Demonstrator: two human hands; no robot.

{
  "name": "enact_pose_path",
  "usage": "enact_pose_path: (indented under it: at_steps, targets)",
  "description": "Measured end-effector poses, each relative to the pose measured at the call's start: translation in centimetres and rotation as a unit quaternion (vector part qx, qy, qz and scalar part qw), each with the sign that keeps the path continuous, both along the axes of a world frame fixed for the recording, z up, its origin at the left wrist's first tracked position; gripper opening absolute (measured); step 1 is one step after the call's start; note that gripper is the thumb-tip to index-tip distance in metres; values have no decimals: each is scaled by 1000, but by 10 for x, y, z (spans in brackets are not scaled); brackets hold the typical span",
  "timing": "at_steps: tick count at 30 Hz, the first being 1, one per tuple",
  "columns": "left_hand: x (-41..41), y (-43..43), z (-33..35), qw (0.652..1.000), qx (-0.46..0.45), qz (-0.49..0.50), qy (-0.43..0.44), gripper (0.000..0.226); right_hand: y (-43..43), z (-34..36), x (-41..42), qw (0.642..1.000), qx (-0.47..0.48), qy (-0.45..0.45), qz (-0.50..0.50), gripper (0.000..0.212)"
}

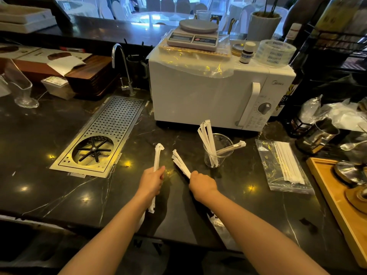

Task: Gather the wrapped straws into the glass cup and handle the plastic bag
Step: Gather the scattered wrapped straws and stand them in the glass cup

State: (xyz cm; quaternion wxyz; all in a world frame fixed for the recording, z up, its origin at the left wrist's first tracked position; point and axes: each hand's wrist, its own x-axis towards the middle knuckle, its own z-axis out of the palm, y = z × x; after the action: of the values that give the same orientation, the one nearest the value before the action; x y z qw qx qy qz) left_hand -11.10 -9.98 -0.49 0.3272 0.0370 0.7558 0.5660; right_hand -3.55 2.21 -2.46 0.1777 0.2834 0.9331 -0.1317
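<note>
My left hand (152,180) is closed around a small bunch of wrapped straws (156,165), held nearly upright at lower center of the frame, ends poking out above and below my fist. Just right of it, my right hand (200,183) grips a second bunch (180,164) that fans up and to the left. Both hover over the dark marble desk (59,185). Further right, a bit higher, the glass cup (217,150) stands in front of the white microwave (208,96) with several straws already in it, some leaning left, one tipped over the right rim. Right of the cup, the plastic bag (284,167) lies flat on the desk with more straws inside.
</note>
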Motion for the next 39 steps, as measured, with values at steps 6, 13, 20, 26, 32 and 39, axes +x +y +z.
enact_pose_path:
  at_steps: [6, 13, 20, 26, 32, 39]
  targets:
    - [-4, 5, 4, 999, 44, 0, -19, 37, 6, 27, 4, 997, -17, 76, 0, 27]
    - [-9, 33, 27, 987, 157, -32, -22, 36, 10, 77, 5, 969, -97, 228, -7, 23]
    - [0, 61, 49, 942, 323, -96, -7, 34, 10, 98, 16, 932, -176, 314, -32, 33]
    - [12, 81, 53, 945, 314, -88, 32, 42, 13, 96, 19, 916, -193, 349, -48, 34]
    - [19, 88, 58, 951, 280, -114, 68, 7, 22, 89, 22, 950, -70, 305, 11, 45]
    - [23, 88, 48, 961, 246, -101, 72, 15, 27, 72, 21, 971, -36, 230, 46, 47]
